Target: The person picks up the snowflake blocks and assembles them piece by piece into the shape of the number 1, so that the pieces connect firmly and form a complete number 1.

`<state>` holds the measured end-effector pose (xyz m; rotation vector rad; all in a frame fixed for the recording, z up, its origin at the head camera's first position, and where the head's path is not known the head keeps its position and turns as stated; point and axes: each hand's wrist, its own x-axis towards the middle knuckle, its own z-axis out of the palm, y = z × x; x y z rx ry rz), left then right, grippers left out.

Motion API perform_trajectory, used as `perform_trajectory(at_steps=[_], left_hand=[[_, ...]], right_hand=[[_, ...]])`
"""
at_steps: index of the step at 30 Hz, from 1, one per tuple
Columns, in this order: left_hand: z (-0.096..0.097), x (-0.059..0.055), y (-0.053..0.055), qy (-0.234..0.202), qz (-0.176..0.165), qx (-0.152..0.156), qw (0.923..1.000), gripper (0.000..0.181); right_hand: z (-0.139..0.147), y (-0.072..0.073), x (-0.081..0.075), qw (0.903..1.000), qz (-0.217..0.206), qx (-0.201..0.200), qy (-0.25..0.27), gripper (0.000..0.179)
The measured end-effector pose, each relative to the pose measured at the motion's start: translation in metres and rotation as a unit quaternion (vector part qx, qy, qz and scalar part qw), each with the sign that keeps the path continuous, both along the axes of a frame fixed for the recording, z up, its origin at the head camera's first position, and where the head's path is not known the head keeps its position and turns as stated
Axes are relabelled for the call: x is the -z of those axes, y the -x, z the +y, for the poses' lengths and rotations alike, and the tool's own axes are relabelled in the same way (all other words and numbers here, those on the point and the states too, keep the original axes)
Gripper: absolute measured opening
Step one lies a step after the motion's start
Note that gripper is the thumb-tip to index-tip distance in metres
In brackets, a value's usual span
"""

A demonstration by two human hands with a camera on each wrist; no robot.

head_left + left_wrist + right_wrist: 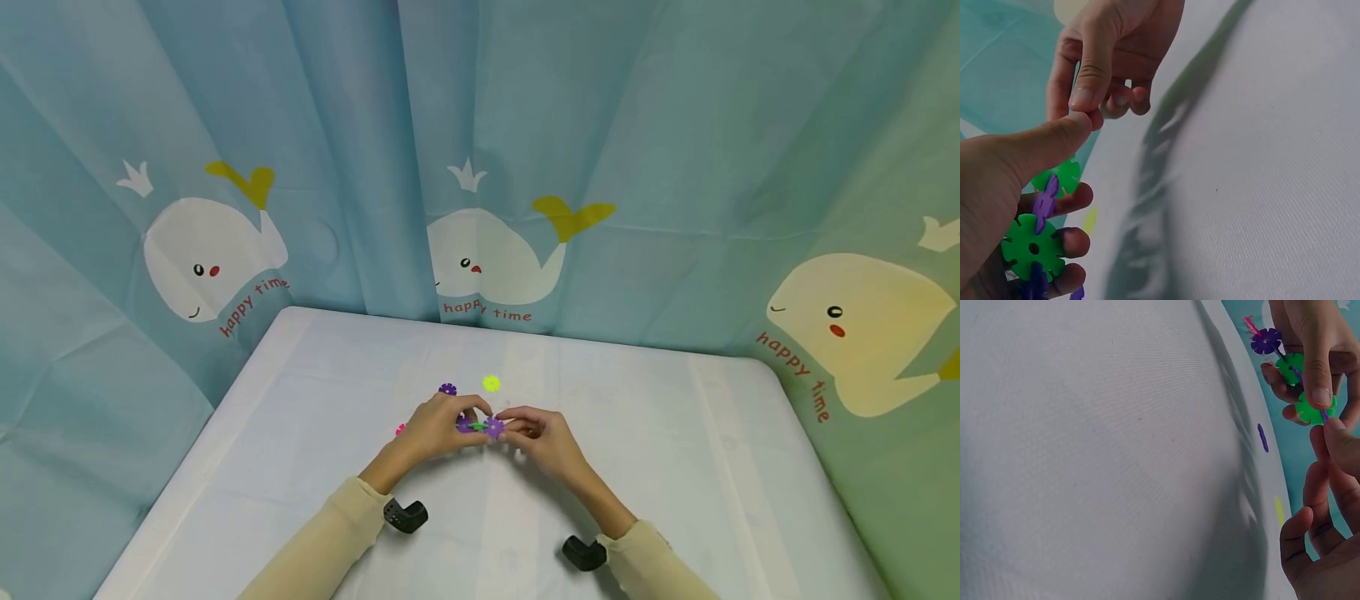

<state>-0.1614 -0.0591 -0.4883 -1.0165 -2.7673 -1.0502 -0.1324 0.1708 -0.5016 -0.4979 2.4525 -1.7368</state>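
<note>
A chain of interlocking notched plastic discs runs through my left hand (435, 429). In the right wrist view it shows a pink disc (1250, 325) at the far end, then a dark purple disc (1266, 341), with green discs (1291, 367) and edge-on purple discs further along. My left thumb and fingers hold the chain near its other end. There, a purple disc (492, 427) faces the head view, and the thumb and fingertips of my right hand (546, 440) pinch its edge. In the left wrist view, a green disc (1033, 247) lies against my left fingers.
Beyond the hands, a loose yellow disc (491, 383) and a loose dark purple disc (447, 389) lie on the white tabletop (675, 467). A blue curtain (675, 167) with printed whales hangs along the table's back edge. Black wrist devices (406, 517) stick out from both sleeves.
</note>
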Motion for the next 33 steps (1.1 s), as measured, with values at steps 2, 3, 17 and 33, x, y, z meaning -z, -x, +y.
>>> perform_trajectory(at_steps=[2, 3, 17, 33], left_hand=[[-0.001, 0.0, 0.0, -0.001, 0.003, 0.0, 1.0, 0.031], [-0.001, 0.001, -0.001, -0.002, 0.004, 0.0, 1.0, 0.03], [-0.03, 0.004, -0.002, 0.01, -0.005, -0.038, 0.9992, 0.028], [-0.045, 0.004, -0.002, -0.004, -0.026, -0.026, 0.9993, 0.026]], right_hand=[[-0.002, -0.001, -0.004, 1.0, -0.002, -0.006, 0.005, 0.025], [-0.003, -0.001, -0.004, 1.0, -0.002, -0.009, 0.004, 0.025], [0.003, 0.026, 0.001, 0.998, 0.032, 0.013, -0.052, 0.023], [-0.008, 0.078, 0.007, 0.9729, 0.095, 0.023, -0.21, 0.036]])
